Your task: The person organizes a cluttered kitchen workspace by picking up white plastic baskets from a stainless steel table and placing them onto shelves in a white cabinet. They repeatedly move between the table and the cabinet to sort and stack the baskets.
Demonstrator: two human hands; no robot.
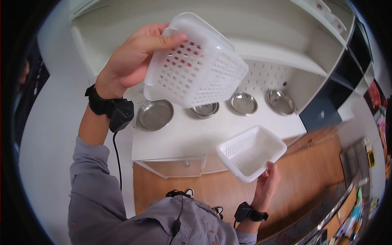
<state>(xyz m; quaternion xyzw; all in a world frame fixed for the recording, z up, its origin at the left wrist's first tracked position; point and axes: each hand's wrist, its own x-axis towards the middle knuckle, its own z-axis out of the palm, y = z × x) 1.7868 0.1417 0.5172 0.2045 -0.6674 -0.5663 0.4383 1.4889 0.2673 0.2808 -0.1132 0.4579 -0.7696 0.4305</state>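
Note:
My left hand (144, 50) is raised over the counter and grips a translucent white plastic basket (211, 70) with square holes, tilted so its perforated outer sides show. Lower and to the right, my right hand (269, 179) pinches the near rim of a second white plastic basket (251, 153), its open top towards me and nothing visible inside. Behind the baskets, metal bowls stand in a row on the white counter: a wide dull one (155, 114), one partly hidden by the raised basket (205, 109), a shiny one (244, 103) and another at the right end (280, 102).
The white cabinet counter (174, 141) has a shelf (275, 55) above it and glass-like doors (183, 167) below. A white wall (58, 137) borders it on the left. Wooden flooring (294, 183) lies below, with a cluttered surface (343, 217) at lower right.

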